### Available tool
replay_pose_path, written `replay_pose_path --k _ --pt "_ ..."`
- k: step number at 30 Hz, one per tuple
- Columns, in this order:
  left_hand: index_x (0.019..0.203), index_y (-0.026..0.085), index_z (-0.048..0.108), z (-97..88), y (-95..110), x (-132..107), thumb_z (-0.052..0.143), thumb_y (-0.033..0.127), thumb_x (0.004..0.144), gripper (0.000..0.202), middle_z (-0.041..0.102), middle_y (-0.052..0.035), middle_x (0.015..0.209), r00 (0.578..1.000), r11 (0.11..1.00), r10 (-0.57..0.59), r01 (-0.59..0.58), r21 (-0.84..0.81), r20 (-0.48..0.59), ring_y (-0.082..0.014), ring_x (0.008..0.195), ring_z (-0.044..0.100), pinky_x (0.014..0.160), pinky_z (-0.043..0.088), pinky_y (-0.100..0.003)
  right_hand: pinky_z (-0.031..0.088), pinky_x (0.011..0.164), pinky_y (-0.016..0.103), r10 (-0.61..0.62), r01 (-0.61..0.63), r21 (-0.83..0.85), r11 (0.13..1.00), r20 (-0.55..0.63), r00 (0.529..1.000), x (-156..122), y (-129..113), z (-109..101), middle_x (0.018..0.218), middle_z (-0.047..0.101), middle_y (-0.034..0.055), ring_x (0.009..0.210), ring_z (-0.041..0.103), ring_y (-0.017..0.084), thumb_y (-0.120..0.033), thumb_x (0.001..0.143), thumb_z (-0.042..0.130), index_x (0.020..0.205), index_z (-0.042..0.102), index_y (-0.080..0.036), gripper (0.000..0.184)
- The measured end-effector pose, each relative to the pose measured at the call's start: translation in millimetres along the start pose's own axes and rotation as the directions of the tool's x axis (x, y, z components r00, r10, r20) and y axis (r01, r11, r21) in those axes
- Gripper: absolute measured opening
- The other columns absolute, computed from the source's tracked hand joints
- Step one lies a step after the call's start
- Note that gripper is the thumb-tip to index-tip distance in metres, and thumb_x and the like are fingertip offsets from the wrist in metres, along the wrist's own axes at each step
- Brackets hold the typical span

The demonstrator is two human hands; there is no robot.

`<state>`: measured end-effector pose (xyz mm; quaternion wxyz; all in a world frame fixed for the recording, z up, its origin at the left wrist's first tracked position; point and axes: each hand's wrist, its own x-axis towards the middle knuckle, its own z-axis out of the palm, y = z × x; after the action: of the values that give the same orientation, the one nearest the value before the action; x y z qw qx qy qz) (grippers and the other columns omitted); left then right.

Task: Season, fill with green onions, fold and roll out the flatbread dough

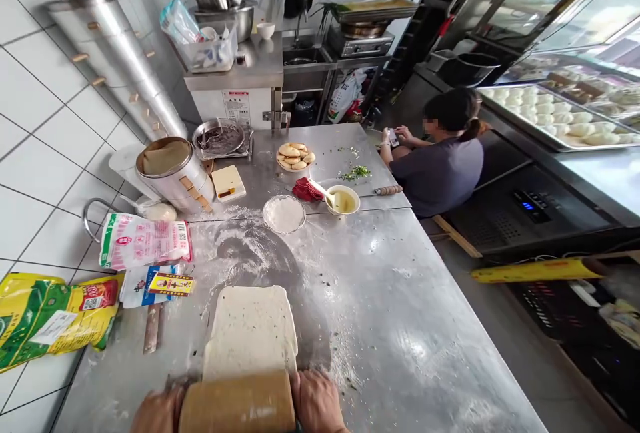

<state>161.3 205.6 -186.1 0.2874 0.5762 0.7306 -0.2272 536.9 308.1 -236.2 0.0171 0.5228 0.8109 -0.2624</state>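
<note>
A thick wooden rolling pin (pixel 237 403) lies across the near end of a flat sheet of dough (pixel 253 329) flecked with green. At its left end is my left hand (pixel 159 409), closed around the handle. My right hand (pixel 319 401) grips the handle at the other end. Both handles are mostly covered by my fingers. The dough lies flat on the floured steel table (pixel 400 299), and its near part is hidden under the pin.
Ahead stand a bowl of flour (pixel 284 213), a bowl of yellowish liquid (pixel 346 201) with a spoon, a red cloth (pixel 307 189) and a bowl of buns (pixel 295 157). Bags (pixel 145 241) and a steamer (pixel 173 176) line the left. A person (pixel 440 153) sits beyond the right edge.
</note>
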Motion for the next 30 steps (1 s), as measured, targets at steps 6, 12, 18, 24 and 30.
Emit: replay_pose_path --k 6,12,18,24,30 --pt "0.093 0.026 0.073 -32.7 18 23 0.029 0.022 0.095 0.044 0.08 -0.0073 0.088 0.993 1.0 -0.022 0.023 0.011 -0.116 -0.028 0.09 0.075 0.081 0.05 -0.04 0.041 0.066 0.035 0.025 -0.025 -0.049 0.998 -0.004 1.0 36 10 -35 0.073 0.075 0.0079 0.068 0.069 0.023 -0.029 0.104 0.028 0.078 0.07 -0.024 0.049" --pt "0.105 0.011 0.07 -144.4 5 167 0.025 0.027 0.1 0.048 0.074 -0.0183 0.099 0.954 0.999 -0.022 0.028 0.015 -0.3 -0.0323 0.097 0.068 0.085 0.045 -0.043 0.038 0.07 0.034 0.085 -0.093 -0.086 0.992 -0.084 0.993 201 19 -78 0.071 0.069 0.0095 0.062 0.058 0.018 -0.039 0.106 0.024 0.08 0.071 -0.017 0.058" --pt "0.11 0.009 0.066 -133.9 -11 186 0.022 0.035 0.104 0.052 0.071 -0.0166 0.1 0.933 1.0 -0.005 0.001 -0.012 -0.359 -0.0265 0.1 0.062 0.095 0.041 -0.043 0.038 0.076 0.037 0.113 -0.129 -0.108 0.986 -0.146 0.983 218 17 -67 0.077 0.069 0.0101 0.072 0.058 0.021 -0.038 0.107 0.021 0.08 0.069 -0.016 0.059" --pt "0.106 0.026 0.072 -5.3 1 55 0.032 0.028 0.098 0.04 0.076 -0.0082 0.104 0.967 0.997 -0.052 0.035 -0.073 -0.249 -0.0298 0.105 0.067 0.105 0.042 -0.049 0.038 0.078 0.038 -0.004 0.002 -0.054 0.999 -0.035 0.999 62 18 -13 0.08 0.07 0.0087 0.078 0.063 0.023 -0.031 0.104 0.023 0.078 0.066 -0.021 0.051" --pt "0.103 0.033 0.072 40.4 10 -17 0.037 0.034 0.093 0.036 0.079 -0.0053 0.095 0.997 0.989 -0.031 0.02 -0.149 -0.073 -0.0297 0.097 0.072 0.098 0.051 -0.048 0.039 0.066 0.038 0.075 -0.078 0.028 0.997 0.094 0.993 -4 17 -26 0.071 0.071 0.007 0.067 0.066 0.025 -0.04 0.103 0.028 0.067 0.063 -0.026 0.052"
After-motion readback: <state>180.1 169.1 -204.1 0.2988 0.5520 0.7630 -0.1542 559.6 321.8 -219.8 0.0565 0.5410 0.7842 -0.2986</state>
